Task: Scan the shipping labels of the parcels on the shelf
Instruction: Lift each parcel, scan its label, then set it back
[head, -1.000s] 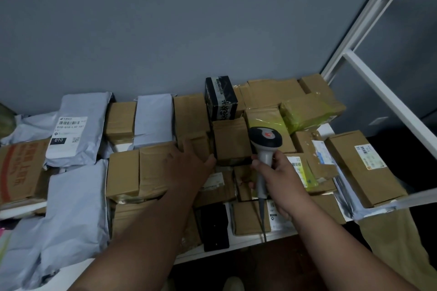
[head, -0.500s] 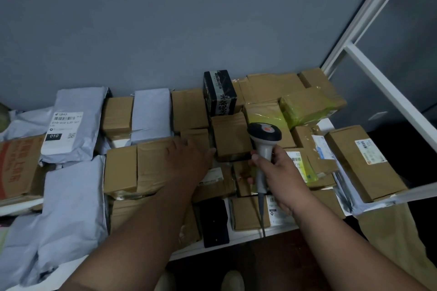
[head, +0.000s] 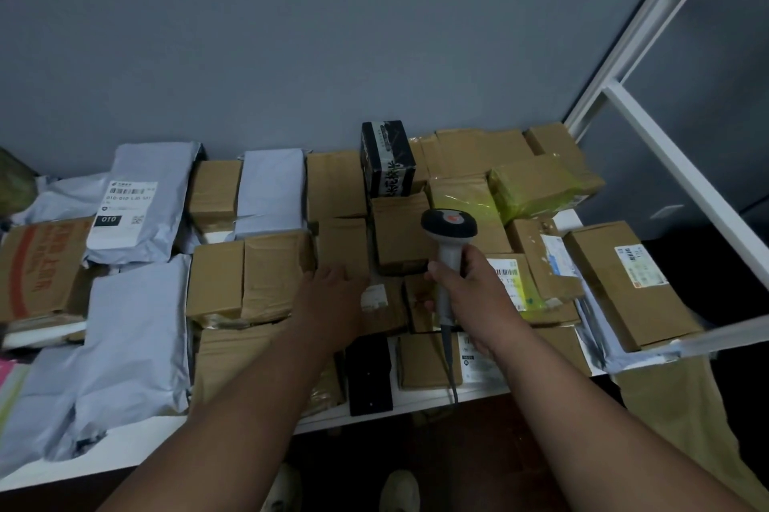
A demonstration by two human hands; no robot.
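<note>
Both hands are out over the shelf (head: 478, 397). My right hand (head: 470, 295) is clenched round the grey handle of the barcode scanner (head: 448, 239), head up and aimed toward the far parcels, its cable trailing down over the near edge. My left hand (head: 333, 299) lies flat, fingers relaxed and grasping nothing, resting on the brown boxes in the middle of the pile, fingertips against a small cardboard box (head: 343, 247).

Compared with a second ago, little has shifted: the left hand has slid slightly nearer and rightward off the far box, so that the white label (head: 374, 297) just right of it shows a bit more. The scanner has barely moved. I read this as clearing the view of that label before the next scan, though the label is small and partly torn-looking, and I cannot tell whether its barcode is readable.

Parcels crowd the whole shelf: grey mailer bags on the left, one with a plain label (head: 122, 214) facing up; brown boxes in the middle; a yellow-taped parcel (head: 541, 191) far right; and a long box (head: 624, 282) at the right edge with its own label. Several labels face up and many boxes show none, so much of the task likely remains.
</note>
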